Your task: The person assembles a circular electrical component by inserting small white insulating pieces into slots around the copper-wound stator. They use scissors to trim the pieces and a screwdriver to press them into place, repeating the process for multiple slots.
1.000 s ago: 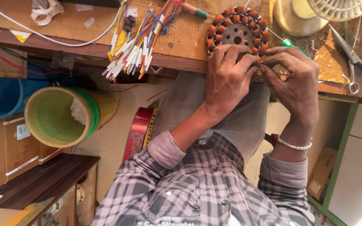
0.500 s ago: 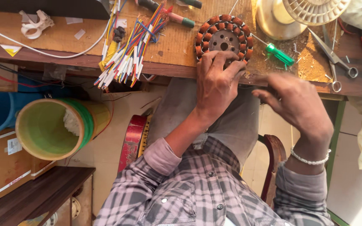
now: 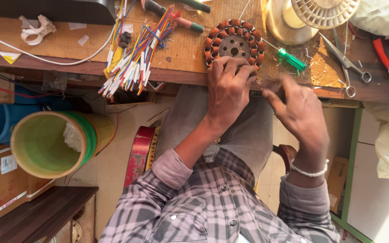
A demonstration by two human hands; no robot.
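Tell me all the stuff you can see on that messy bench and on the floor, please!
Motor winding ring: one, copper-orange coils on grey metal, near edge of bench.
Wire bundle: one bunch, many colours with white tips, hanging over the bench edge.
Green screwdriver: one, green handle, right of the ring.
Scissors: one pair, metal, right end of bench.
Fan cover: one, cream, slotted, top right.
White cable: one, across the bench's left part.
Wooden bench: one, brown.
Bucket: one, yellow-green, on its side on the floor.
Cardboard boxes: two, brown, bottom left.
Left hand: fingers on the ring.
Right hand: blurred, off the ring, silver bangle on wrist.
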